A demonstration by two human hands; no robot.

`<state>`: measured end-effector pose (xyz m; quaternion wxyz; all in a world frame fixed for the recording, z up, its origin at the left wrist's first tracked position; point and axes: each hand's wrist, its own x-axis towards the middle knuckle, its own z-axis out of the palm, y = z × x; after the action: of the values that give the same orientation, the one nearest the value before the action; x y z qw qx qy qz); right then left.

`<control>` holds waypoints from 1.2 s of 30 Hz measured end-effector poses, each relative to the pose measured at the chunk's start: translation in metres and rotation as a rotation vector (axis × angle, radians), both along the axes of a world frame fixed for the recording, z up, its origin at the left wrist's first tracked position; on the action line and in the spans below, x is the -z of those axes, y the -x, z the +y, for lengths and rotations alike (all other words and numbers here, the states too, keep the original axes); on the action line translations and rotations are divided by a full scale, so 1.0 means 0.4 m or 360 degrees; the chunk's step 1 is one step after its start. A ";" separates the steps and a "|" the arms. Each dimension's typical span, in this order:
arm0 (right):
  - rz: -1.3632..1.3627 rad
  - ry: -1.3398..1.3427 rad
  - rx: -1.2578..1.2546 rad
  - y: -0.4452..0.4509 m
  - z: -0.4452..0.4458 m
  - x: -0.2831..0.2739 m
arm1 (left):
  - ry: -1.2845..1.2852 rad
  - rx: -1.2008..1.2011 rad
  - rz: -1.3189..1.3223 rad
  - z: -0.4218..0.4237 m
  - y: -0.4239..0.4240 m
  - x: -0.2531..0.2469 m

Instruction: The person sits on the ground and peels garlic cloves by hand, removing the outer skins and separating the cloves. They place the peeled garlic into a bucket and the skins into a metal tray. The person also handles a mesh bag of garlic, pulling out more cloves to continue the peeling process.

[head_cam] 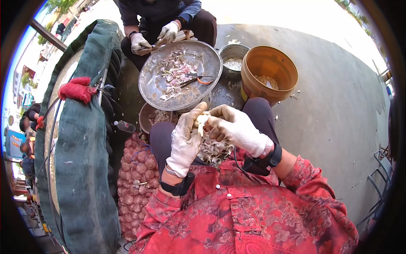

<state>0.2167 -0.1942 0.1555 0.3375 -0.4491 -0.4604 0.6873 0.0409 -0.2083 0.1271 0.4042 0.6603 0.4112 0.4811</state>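
Note:
A pale garlic bulb (201, 121) sits between my two hands, over my lap. My left hand (187, 143), in a white knit glove with a soiled thumb, grips it from the left. The gloved fingers of my right hand (236, 127) pinch at its right side. Below them lies a heap of garlic skins (215, 149) between my knees. Just ahead, a round metal tray (152, 92) holds pinkish garlic skins (179, 71) and scissors with an orange handle (205, 82).
Another person (158, 19) in white gloves sits across the tray. Peeled cloves lie in a metal pot (234, 47) and an orange-brown bucket (269, 55). A red mesh sack of garlic (136, 190), a plastic bottle (124, 126) and a green-covered barrier (84, 152) stand at left.

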 end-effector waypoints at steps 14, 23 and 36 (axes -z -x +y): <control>0.0090 0.0124 0.0003 0.028 -0.026 0.046 | -0.0246 -0.0301 0.0321 -0.026 -0.036 0.040; -0.0128 0.0038 0.0001 0.051 -0.031 0.104 | -0.0027 -0.0376 0.0026 -0.019 -0.032 0.123; 0.0708 0.0639 -0.0174 0.005 0.003 0.135 | 0.0320 -0.0155 -0.0351 -0.014 0.008 0.116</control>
<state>0.2146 -0.1930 0.1014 0.2971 -0.3200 -0.2536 0.8632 0.0377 -0.2139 0.0806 0.4871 0.5390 0.4420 0.5262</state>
